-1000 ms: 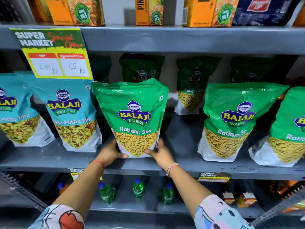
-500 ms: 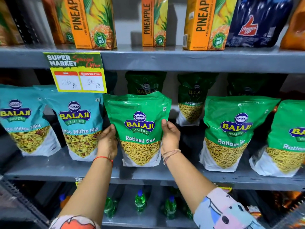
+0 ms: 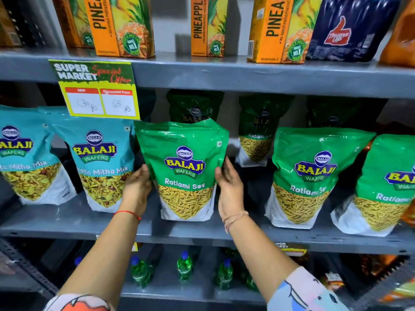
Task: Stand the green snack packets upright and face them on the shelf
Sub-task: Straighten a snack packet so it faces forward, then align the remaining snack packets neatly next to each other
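A green Ratlami Sev snack packet (image 3: 184,167) stands upright, label forward, at the front of the grey middle shelf (image 3: 67,221). My left hand (image 3: 137,189) presses its left side and my right hand (image 3: 229,187) presses its right side, fingers along the edges. To the right, two more green packets (image 3: 314,176) (image 3: 393,187) stand at the front, leaning slightly. Darker green packets (image 3: 258,135) (image 3: 195,108) stand in shadow at the back of the shelf.
Two teal Mitha Mix packets (image 3: 101,164) (image 3: 22,158) stand left of my left hand. A yellow-green price sign (image 3: 96,90) hangs from the shelf above. Pineapple juice cartons (image 3: 125,25) fill the top shelf. Green bottles (image 3: 184,265) stand on the shelf below.
Both hands slid from the packet's bottom corners up to its sides. The packet stands a little further back and straighter. The view tilted upward.
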